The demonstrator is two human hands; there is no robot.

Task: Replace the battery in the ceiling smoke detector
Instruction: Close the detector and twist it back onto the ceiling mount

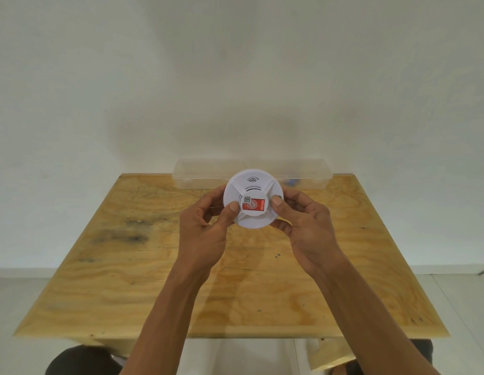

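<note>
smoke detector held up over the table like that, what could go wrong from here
1. The smoke detector is gripped only at its rim by the left hand and right hand, in the air above the wooden table; if a twist slips, it may drop.
2. The left thumb partly overlaps the red sticker and could scuff it.
3. The clear plastic box sits just behind and could get knocked.

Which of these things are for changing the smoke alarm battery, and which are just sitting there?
For the job:
smoke detector, white and round
left hand and right hand, both gripping it

Just sitting there:
clear plastic box at the table's far edge (contents unclear)
wooden table
</note>
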